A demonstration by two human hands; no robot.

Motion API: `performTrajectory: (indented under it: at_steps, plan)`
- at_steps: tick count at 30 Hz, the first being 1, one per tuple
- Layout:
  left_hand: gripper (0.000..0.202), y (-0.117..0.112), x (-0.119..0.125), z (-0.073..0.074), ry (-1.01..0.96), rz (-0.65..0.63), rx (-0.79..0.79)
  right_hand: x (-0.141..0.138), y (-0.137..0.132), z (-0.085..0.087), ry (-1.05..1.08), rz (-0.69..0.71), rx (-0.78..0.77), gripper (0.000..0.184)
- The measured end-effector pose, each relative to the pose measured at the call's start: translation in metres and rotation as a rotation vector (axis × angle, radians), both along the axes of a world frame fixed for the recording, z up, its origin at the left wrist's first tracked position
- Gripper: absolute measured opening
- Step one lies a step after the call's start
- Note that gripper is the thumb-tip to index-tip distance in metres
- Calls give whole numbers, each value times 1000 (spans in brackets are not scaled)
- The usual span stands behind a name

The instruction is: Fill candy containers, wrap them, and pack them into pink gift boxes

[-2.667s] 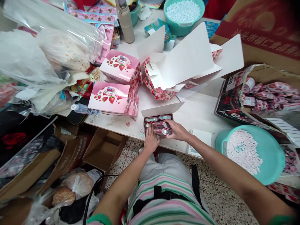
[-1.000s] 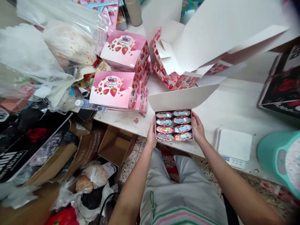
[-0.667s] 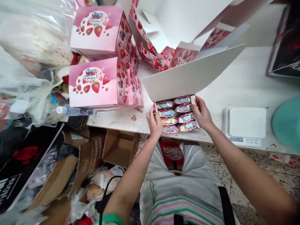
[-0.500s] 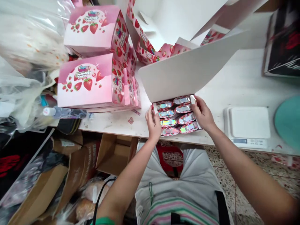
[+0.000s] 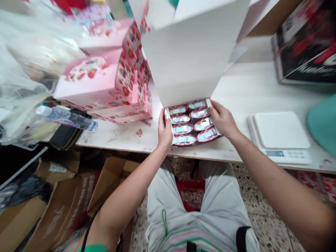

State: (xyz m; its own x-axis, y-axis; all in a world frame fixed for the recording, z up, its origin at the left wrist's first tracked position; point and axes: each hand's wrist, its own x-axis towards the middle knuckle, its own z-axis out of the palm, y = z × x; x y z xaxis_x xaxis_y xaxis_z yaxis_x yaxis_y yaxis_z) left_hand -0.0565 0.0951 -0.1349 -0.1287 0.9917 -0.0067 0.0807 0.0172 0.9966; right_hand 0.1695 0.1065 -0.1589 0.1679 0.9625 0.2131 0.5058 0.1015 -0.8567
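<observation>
While both my hands grasp the open box (image 5: 167,113) at the front edge of the table (image 5: 120,140), left hand (image 5: 165,131) on one side and right hand (image 5: 222,118) on the other, light, even pressure should spare the two columns of shiny packets (image 5: 181,129) inside. Whether its base touches the tabletop, I can't tell. Its raised lid (image 5: 193,63) blocks my view behind; pink boxes (image 5: 90,84) crowd the left, a bottle (image 5: 70,117) lying near them, and a scale (image 5: 282,131) limits room on the right.
</observation>
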Motion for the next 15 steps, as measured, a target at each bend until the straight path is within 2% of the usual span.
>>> performTrajectory:
  at_steps: [2, 4, 8, 11, 15]
  plan:
    - [50, 2, -8, 0, 45, -31, -4, 0, 2, 0, 15, 0, -16, 52]
    - [55, 7, -18, 0, 93, -100, -5, 0, 7, 0, 78, 66, 4, 56]
    - [44, 20, -33, -6, 196, -141, 231, 1, 22, -8, 157, 182, 161, 52]
    - [35, 24, -33, -7, 133, -186, 370, 1, 26, -15, 230, 259, 158, 54]
    - [30, 21, -30, -6, 58, -190, 399, 1, 22, -15, 285, 242, 127, 56]
